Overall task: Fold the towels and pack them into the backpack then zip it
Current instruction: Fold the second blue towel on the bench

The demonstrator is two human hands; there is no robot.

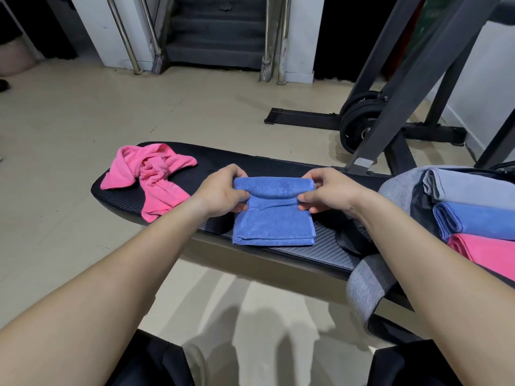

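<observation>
A blue towel [273, 218] lies folded on the black bench [278, 165], its far end rolled toward me. My left hand [223, 190] pinches the roll's left side and my right hand [331, 190] pinches its right side. A crumpled pink towel [150, 179] lies at the bench's left end. At the right, an open grey backpack [395, 190] holds a folded grey towel [468, 188], a folded blue towel [473, 218] and a folded pink towel [482, 252].
A dark weight rack [395, 87] with black weight plates [359, 121] stands on the tiled floor behind the bench at right. Stairs with metal railings [217, 34] rise at the back. My dark-clothed knees are at the bottom.
</observation>
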